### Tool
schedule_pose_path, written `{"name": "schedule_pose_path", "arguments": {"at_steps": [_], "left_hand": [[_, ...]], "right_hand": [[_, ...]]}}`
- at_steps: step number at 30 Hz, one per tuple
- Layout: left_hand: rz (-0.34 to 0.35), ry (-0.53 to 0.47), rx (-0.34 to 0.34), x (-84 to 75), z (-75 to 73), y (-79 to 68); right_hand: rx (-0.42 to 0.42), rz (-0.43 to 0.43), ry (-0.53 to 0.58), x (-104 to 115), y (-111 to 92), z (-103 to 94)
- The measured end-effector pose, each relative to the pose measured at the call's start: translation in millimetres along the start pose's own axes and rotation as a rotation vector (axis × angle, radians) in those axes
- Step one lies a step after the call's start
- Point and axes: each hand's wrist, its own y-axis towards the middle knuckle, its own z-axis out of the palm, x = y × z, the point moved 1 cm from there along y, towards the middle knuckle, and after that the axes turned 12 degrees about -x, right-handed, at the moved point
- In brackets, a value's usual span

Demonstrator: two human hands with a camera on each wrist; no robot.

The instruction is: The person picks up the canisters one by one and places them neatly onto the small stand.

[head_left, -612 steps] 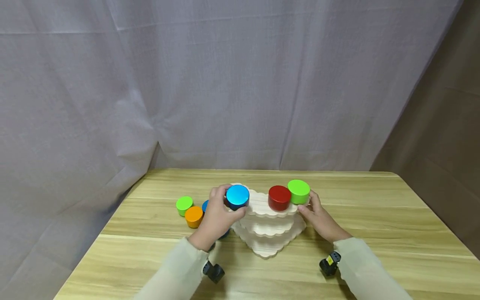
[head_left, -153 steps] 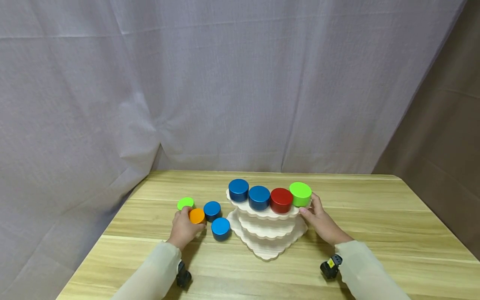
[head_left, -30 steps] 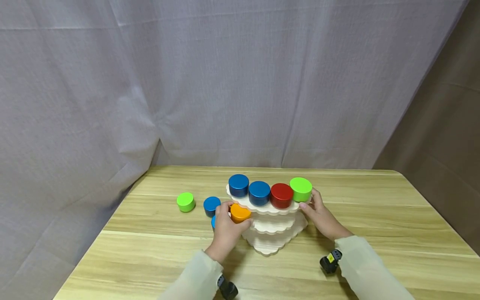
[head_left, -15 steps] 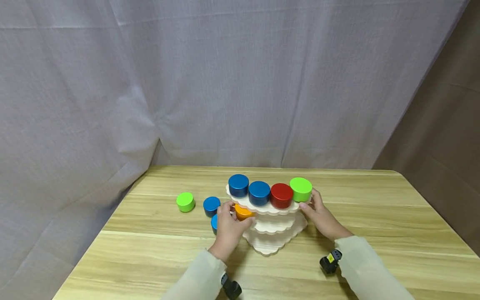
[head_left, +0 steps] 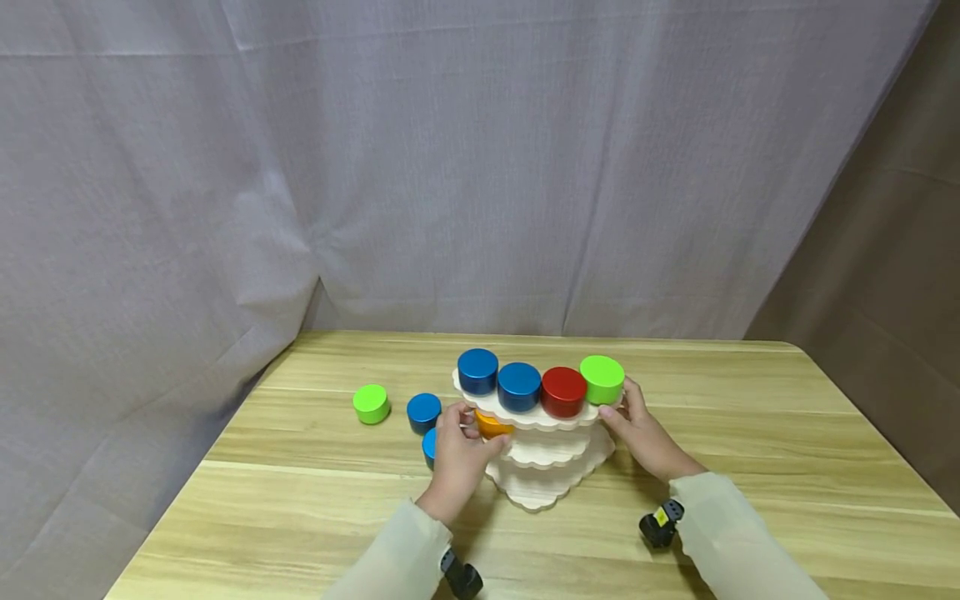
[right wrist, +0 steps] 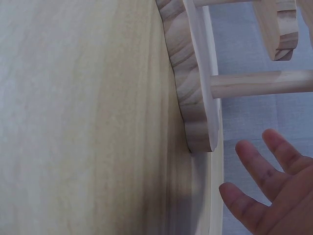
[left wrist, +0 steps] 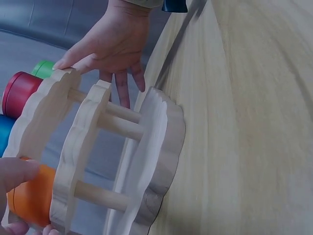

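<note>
The left hand (head_left: 459, 454) pinches an orange cylinder (head_left: 492, 423) between thumb and fingers at the left end of the middle tier (head_left: 546, 451) of a three-tiered, scalloped wooden stand (head_left: 536, 493), beneath the overhanging top tier (head_left: 525, 420). The right hand (head_left: 643, 437) holds the right end of that top tier between thumb and forefinger, its other fingers spread apart in the wrist views. Along the top tier, from left to right, stand a dark blue cylinder (head_left: 477, 371), a second blue cylinder (head_left: 519, 387), a red cylinder (head_left: 564, 392) and a bright green cylinder (head_left: 602, 379). On the wood-grained tabletop (head_left: 300, 517), left of the stand, sit a loose green cylinder (head_left: 371, 404), a loose blue cylinder (head_left: 424, 412) and, partly hidden by the left hand, another loose blue one (head_left: 429, 448). Pale grey cloth (head_left: 450, 167) hangs behind.
</note>
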Motion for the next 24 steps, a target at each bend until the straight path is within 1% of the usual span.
{"name": "schedule_pose_path", "arguments": {"at_steps": [5,7,10,14,16,19,24], "left_hand": [[0.004,0.031,0.028,0.0,-9.8,-1.5],[0.021,0.049,0.034,-0.6,-15.3,-1.9],[0.08,0.082,0.028,-0.9,-24.6,-1.9],[0.181,0.112,-0.005,1.0,-36.9,0.0],[0.204,0.123,-0.019,2.0,-42.4,1.2],[0.196,0.149,-0.023,5.0,-49.7,3.7],[0.152,0.221,-0.013,14.0,-56.2,9.0]], "right_hand": [[0.001,0.004,-0.001,1.8,-1.1,-0.1],[0.001,0.001,-0.005,2.5,-1.6,0.0],[-0.003,-0.01,-0.012,3.2,-1.8,0.1],[-0.003,-0.021,-0.005,2.7,-1.4,-0.3],[-0.001,-0.019,-0.002,2.1,-1.2,-0.7],[0.001,-0.014,-0.002,1.4,-0.9,-1.1],[0.0,-0.014,-0.005,0.7,-0.2,-1.1]]}}
